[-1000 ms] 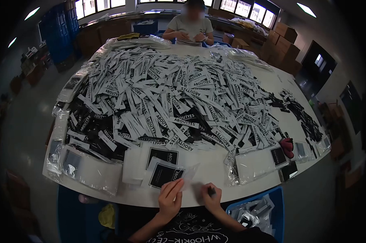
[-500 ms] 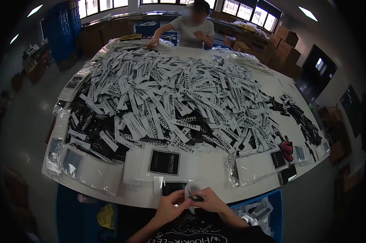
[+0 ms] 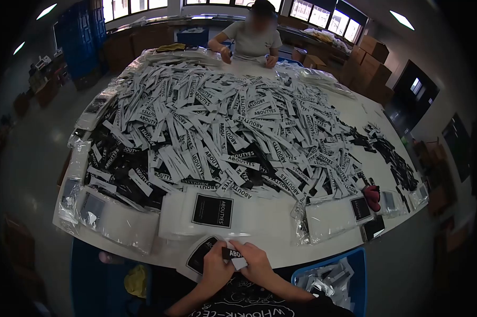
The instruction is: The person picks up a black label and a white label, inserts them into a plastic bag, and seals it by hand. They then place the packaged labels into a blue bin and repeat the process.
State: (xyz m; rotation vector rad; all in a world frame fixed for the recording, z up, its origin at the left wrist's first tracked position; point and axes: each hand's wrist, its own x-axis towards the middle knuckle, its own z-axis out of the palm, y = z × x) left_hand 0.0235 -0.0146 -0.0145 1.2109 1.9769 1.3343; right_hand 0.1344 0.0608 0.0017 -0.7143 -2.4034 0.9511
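Bag (image 3: 198,257) swung leftward, now tilted; left hand (image 3: 217,264) grips it, right hand (image 3: 254,261) pinches lettered strip (image 3: 232,253), apparently folded.

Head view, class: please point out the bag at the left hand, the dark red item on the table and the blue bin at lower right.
Bag (image 3: 199,256): head view, on its black panel.
Dark red item (image 3: 372,197): head view, on its middle.
Blue bin (image 3: 360,285): head view, on its right wall.
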